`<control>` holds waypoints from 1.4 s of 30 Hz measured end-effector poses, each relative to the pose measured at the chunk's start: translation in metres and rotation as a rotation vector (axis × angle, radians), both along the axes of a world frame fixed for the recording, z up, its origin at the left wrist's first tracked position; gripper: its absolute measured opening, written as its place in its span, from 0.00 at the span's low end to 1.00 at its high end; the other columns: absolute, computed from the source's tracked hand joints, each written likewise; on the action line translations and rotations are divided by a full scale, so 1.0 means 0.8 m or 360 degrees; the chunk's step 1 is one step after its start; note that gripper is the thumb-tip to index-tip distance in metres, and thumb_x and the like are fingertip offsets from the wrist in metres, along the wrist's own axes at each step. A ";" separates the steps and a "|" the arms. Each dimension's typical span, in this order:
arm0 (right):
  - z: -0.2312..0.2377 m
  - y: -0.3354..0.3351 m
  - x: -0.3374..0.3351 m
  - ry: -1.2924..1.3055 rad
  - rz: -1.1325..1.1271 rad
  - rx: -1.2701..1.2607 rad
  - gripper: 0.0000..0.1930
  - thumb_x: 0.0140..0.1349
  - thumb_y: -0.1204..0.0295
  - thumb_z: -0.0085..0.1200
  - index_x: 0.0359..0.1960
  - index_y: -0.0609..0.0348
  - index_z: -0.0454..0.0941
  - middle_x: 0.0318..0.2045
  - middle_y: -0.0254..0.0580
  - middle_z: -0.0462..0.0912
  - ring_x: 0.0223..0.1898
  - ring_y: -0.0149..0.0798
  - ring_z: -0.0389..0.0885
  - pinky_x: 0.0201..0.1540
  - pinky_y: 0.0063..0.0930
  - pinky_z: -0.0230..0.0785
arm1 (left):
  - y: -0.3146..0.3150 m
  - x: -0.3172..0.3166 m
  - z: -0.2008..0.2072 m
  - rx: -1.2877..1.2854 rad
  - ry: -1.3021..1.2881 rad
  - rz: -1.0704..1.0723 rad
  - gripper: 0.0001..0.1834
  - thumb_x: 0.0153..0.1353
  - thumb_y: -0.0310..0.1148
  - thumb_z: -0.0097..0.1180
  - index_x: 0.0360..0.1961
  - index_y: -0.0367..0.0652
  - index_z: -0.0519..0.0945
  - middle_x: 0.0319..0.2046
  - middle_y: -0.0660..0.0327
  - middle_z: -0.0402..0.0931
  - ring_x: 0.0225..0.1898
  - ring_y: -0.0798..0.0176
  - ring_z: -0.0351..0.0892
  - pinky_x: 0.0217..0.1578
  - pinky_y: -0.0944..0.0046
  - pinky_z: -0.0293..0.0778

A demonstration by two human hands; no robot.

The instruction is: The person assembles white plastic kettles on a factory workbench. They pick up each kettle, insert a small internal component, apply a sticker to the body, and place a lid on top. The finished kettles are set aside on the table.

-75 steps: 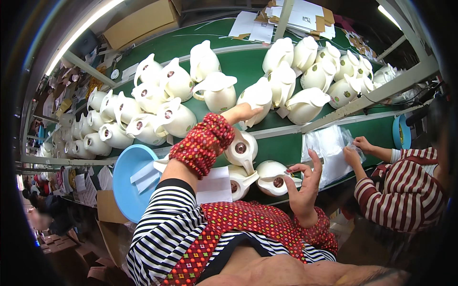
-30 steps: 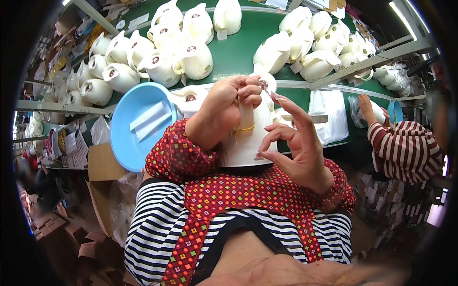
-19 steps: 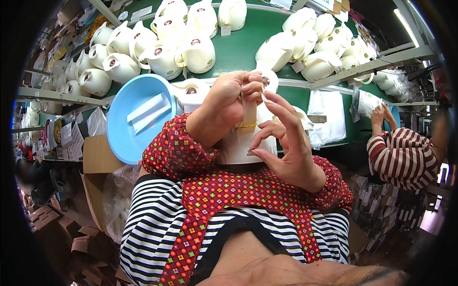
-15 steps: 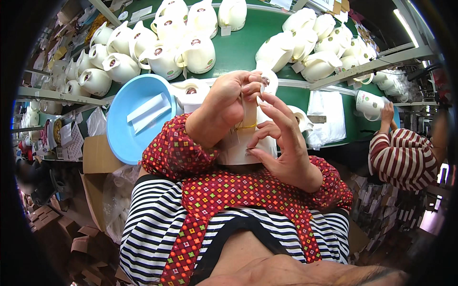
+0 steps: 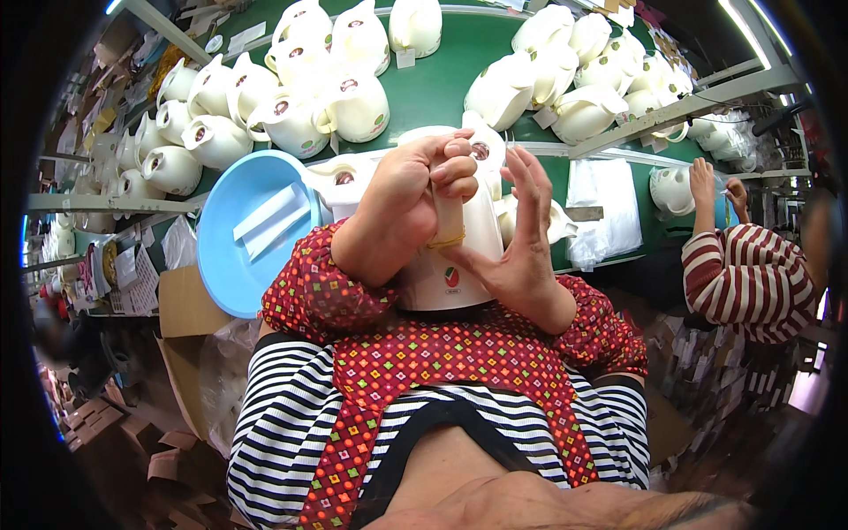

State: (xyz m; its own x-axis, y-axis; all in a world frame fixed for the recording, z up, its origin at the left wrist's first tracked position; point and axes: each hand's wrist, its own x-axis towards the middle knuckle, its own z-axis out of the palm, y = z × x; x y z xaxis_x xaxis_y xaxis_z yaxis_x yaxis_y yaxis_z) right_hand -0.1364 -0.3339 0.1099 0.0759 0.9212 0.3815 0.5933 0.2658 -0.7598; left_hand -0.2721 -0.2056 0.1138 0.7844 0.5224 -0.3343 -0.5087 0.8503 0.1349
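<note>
A white jug (image 5: 481,212) stands upright in front of my body, its handle turned toward me. A thin yellow band (image 5: 451,240) goes around the handle near its lower end. My left hand (image 5: 422,190) is closed around the upper part of the handle. My right hand (image 5: 523,243) is open beside the jug, fingers raised and spread. Its thumb reaches across to the lower handle near the band; whether it presses the band is hard to see. A small red-and-green emblem (image 5: 451,278) shows low on the jug.
At left, a light-blue basin (image 5: 228,265) holds folded white paper (image 5: 276,221). Many white jugs (image 5: 300,124) crowd the green table (image 5: 433,84). Clear plastic bags (image 5: 614,208) lie at right, by a co-worker in striped sleeves (image 5: 764,278) handling another jug. An open carton (image 5: 187,300) stands below the basin.
My right hand's curled fingers have straightened and spread, its thumb moving left toward the handle. My left hand keeps its hold. The jug's emblem is now uncovered. The co-worker's hands have risen.
</note>
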 end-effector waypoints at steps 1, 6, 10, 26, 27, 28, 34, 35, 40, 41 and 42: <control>0.005 -0.001 0.004 -0.0022 0.0042 -0.0033 0.64 0.39 0.66 0.82 0.78 0.49 0.51 0.74 0.63 0.48 0.74 0.65 0.52 0.71 0.54 0.56 | 0.003 0.003 0.009 0.0067 0.0057 0.0019 0.17 0.78 0.27 0.37 0.63 0.27 0.64 0.29 0.68 0.62 0.21 0.78 0.58 0.22 0.75 0.58; 0.013 -0.010 0.023 -0.0178 0.0130 -0.0078 0.68 0.39 0.59 0.83 0.79 0.53 0.45 0.76 0.69 0.39 0.77 0.70 0.41 0.74 0.60 0.47 | 0.043 0.024 0.029 0.0556 0.0018 0.0017 0.22 0.80 0.37 0.39 0.65 0.31 0.66 0.28 0.70 0.63 0.23 0.76 0.59 0.26 0.73 0.59; 0.013 -0.017 0.066 -0.0088 -0.0170 0.0066 0.68 0.41 0.54 0.82 0.78 0.57 0.43 0.75 0.69 0.46 0.76 0.67 0.46 0.74 0.60 0.47 | 0.106 0.075 0.042 0.1203 0.0355 -0.0092 0.24 0.81 0.43 0.39 0.64 0.34 0.71 0.27 0.68 0.71 0.27 0.72 0.68 0.33 0.70 0.68; -0.042 -0.042 0.156 0.0071 -0.0514 -0.0264 0.58 0.46 0.64 0.80 0.75 0.62 0.52 0.72 0.58 0.56 0.61 0.51 0.72 0.64 0.43 0.68 | 0.404 0.364 -0.245 0.1799 0.1440 0.0355 0.44 0.77 0.57 0.35 0.11 0.35 0.78 0.09 0.54 0.74 0.12 0.61 0.77 0.21 0.62 0.76; -0.053 -0.047 0.161 0.0218 -0.0522 -0.0296 0.58 0.46 0.65 0.80 0.75 0.63 0.52 0.72 0.58 0.56 0.61 0.50 0.73 0.65 0.43 0.67 | 0.410 0.373 -0.262 0.1837 0.1458 0.0355 0.45 0.76 0.59 0.35 0.10 0.35 0.77 0.10 0.53 0.76 0.12 0.60 0.77 0.21 0.63 0.76; -0.059 -0.048 0.165 0.0214 -0.0536 -0.0319 0.58 0.46 0.65 0.80 0.75 0.63 0.52 0.72 0.58 0.57 0.61 0.50 0.73 0.65 0.43 0.67 | 0.413 0.379 -0.276 0.1795 0.1425 0.0337 0.46 0.76 0.60 0.35 0.09 0.35 0.77 0.10 0.53 0.76 0.13 0.60 0.77 0.22 0.63 0.76; -0.071 -0.036 0.185 0.0254 -0.0548 -0.0469 0.54 0.47 0.67 0.79 0.74 0.62 0.56 0.68 0.56 0.66 0.63 0.51 0.71 0.67 0.43 0.64 | 0.424 0.369 -0.319 0.1915 0.1652 0.0137 0.47 0.75 0.61 0.33 0.11 0.34 0.80 0.11 0.53 0.77 0.17 0.59 0.80 0.29 0.62 0.78; -0.073 -0.034 0.187 0.0262 -0.0579 -0.0458 0.53 0.47 0.68 0.78 0.73 0.62 0.56 0.66 0.55 0.68 0.64 0.52 0.71 0.67 0.43 0.64 | 0.422 0.365 -0.322 0.2046 0.1750 0.0067 0.47 0.75 0.62 0.33 0.12 0.34 0.81 0.11 0.53 0.78 0.18 0.58 0.81 0.31 0.62 0.78; -0.080 -0.017 0.198 0.0291 -0.0649 -0.0315 0.45 0.49 0.75 0.75 0.69 0.63 0.63 0.55 0.48 0.81 0.62 0.52 0.73 0.67 0.44 0.63 | 0.421 0.314 -0.308 0.2352 0.2643 0.0264 0.36 0.67 0.65 0.51 0.38 0.35 0.83 0.39 0.41 0.81 0.48 0.39 0.79 0.52 0.44 0.73; -0.083 -0.015 0.200 0.0275 -0.0672 -0.0281 0.43 0.50 0.76 0.74 0.69 0.63 0.64 0.54 0.47 0.82 0.61 0.52 0.74 0.67 0.44 0.64 | 0.413 0.312 -0.298 0.2369 0.2777 0.0768 0.29 0.63 0.56 0.61 0.46 0.36 0.78 0.47 0.43 0.76 0.57 0.38 0.73 0.58 0.42 0.68; -0.076 -0.011 0.199 0.0276 -0.0705 -0.0239 0.39 0.51 0.80 0.71 0.66 0.63 0.66 0.52 0.45 0.83 0.57 0.50 0.78 0.65 0.42 0.66 | 0.417 0.303 -0.282 0.2233 0.2885 0.1062 0.31 0.61 0.52 0.64 0.52 0.36 0.74 0.52 0.43 0.72 0.60 0.38 0.69 0.60 0.41 0.65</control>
